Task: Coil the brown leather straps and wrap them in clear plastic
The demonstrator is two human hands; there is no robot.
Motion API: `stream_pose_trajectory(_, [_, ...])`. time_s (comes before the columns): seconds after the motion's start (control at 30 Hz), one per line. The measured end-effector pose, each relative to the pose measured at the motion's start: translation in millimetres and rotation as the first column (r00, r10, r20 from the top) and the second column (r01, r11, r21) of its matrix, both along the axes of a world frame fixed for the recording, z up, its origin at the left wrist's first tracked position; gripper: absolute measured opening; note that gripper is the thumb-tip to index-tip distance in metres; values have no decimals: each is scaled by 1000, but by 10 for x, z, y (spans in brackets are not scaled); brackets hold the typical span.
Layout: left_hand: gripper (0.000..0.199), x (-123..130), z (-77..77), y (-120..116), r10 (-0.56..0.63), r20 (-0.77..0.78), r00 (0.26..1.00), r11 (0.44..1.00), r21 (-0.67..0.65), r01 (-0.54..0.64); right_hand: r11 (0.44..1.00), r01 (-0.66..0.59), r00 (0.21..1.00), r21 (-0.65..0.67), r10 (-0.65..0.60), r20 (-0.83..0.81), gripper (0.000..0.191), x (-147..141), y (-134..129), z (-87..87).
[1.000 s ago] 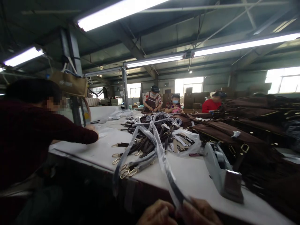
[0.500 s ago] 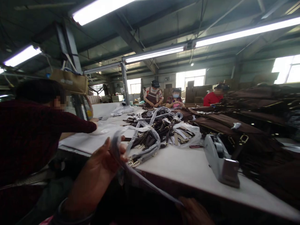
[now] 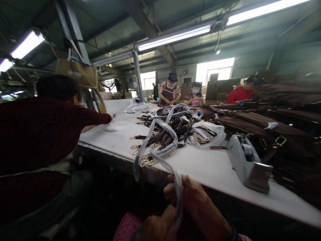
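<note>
A long strap in clear plastic (image 3: 164, 163) runs from the pile over the table's front edge to both hands. My right hand (image 3: 194, 197) has its fingers bent round it just off the edge. Lower down, my left hand (image 3: 157, 223) is closed on the strap's lower part, dim and partly blurred. Another stretch of plastic-wrapped strap (image 3: 143, 150) hangs over the edge to the left. Behind lie heaped dark straps (image 3: 163, 136) with gold-coloured metal clips.
A grey tape dispenser (image 3: 250, 167) stands on the white table (image 3: 200, 164) at right, beside piled brown bags (image 3: 250, 125). A plastic bag of strips (image 3: 209, 134) lies mid-table. A person in dark red (image 3: 47, 134) leans in at left; others sit or stand beyond.
My left hand has moved down and right from the raised strap to near my right hand, which now shows higher up. The view has shifted, and the person at left has moved slightly.
</note>
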State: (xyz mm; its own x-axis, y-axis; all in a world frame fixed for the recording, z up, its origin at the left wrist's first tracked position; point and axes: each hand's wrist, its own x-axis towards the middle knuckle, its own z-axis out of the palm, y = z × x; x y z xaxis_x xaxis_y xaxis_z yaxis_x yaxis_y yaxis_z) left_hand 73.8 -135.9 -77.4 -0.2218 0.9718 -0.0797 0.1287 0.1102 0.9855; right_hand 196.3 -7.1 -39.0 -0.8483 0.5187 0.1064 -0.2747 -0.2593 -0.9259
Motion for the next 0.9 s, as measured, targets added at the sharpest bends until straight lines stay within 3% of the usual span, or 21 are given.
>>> stream_pose_trajectory(0.07, [25, 76, -57, -24, -4, -204, 979, 1000, -8, 2, 991, 72, 997, -112, -70, 16, 49, -44, -35, 71])
stream_pose_trajectory(0.13, [27, 56, 91, -98, -14, -293, 956, 1000, 19, 21, 995, 78, 993, -67, -71, 99, 45, -12, -41, 88])
stream_pose_trajectory(0.2, [30, -31, 367, -190, 41, -325, 945, 993, 122, -1, 999, 22, 981, 50, -31, 190, 47, 89, -40, 104])
stream_pose_trajectory(0.27, [23, -123, 656, -243, 235, -357, 904, 945, 302, -126, 977, -86, 959, 194, 29, 281, 48, 224, -53, 141])
stream_pose_trajectory(0.33, [23, -176, 855, -216, 222, -402, 888, 926, 372, -64, 912, -198, 928, 358, 57, 369, 45, 361, -80, 195])
stream_pose_trajectory(0.37, [24, -186, 906, -170, 157, -426, 891, 931, 365, 10, 868, -235, 910, 438, 37, 414, 41, 425, -93, 221])
stream_pose_trajectory(0.47, [24, -199, 900, 36, -206, -427, 880, 915, 234, 328, 750, -242, 867, 616, -118, 484, 32, 609, -89, 267])
stream_pose_trajectory(0.57, [44, -299, 806, 204, -479, -359, 801, 843, 66, 534, 706, -202, 801, 679, -279, 529, 36, 818, 12, 235])
stream_pose_trajectory(0.7, [42, -607, 724, 202, -538, -242, 808, 842, -102, 530, 694, -174, 695, 699, -416, 586, 37, 1129, 193, 97])
stream_pose_trajectory(0.8, [45, -818, 668, 61, -563, -75, 823, 818, -192, 543, 694, -121, 695, 710, -451, 560, 34, 1263, 278, 32])
stream_pose_trajectory(0.9, [49, -921, 586, -116, -506, 45, 861, 815, -301, 495, 695, -124, 725, 708, -424, 543, 30, 1246, 319, 57])
